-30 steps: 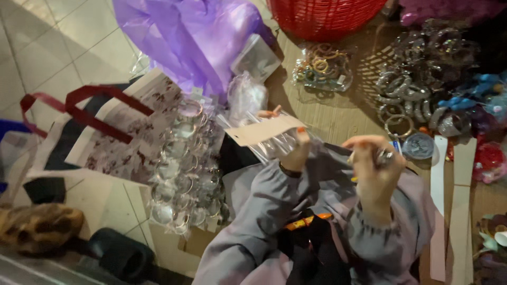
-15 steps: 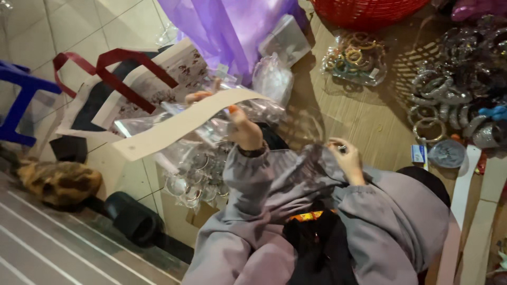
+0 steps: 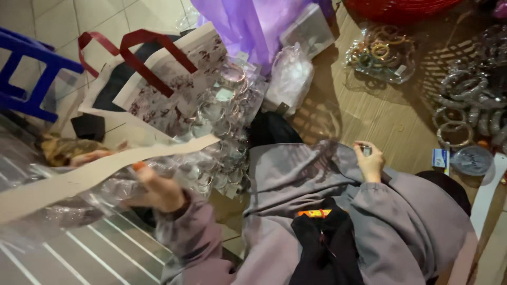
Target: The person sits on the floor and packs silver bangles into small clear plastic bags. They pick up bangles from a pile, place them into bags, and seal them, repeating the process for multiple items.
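Two hands work apart: the left hand (image 3: 158, 191) has its fingers (image 3: 138, 167) closed on a long clear packet with a pale card strip (image 3: 100, 171), held out over the tiled floor. The right hand (image 3: 369, 161) pinches a small object (image 3: 366, 151) above grey cloth (image 3: 301, 174). Nearby lie packets of clear rings (image 3: 224, 113), a printed bag with red handles (image 3: 169, 79) and bangles (image 3: 465, 105) on the wooden worktop (image 3: 380, 111).
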